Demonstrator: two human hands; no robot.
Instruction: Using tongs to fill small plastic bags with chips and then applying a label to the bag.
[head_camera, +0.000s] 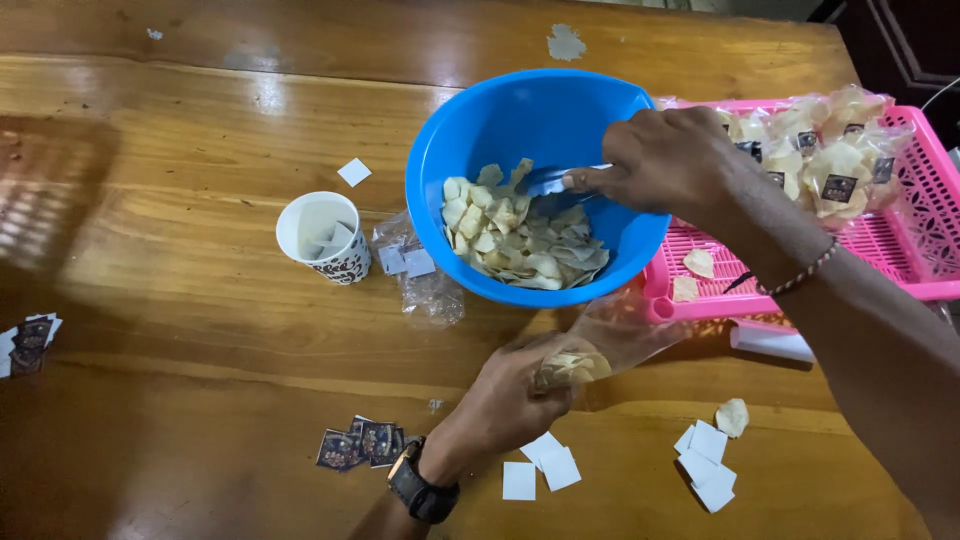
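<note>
Head-worn, looking steeply down from close above the near edge of the wooden table (180, 230), facing its far edge; far right corner just inside frame.

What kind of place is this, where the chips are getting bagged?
Probably a home or small workshop packing snacks by hand. A blue bowl of chips sits on a wooden table, a pink tray holds filled, labelled bags, and loose labels lie around.

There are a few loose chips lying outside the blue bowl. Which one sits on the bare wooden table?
The chip beside the white paper squares, at lower right. The other two loose chips lie inside the pink tray, not on the wood.
</note>
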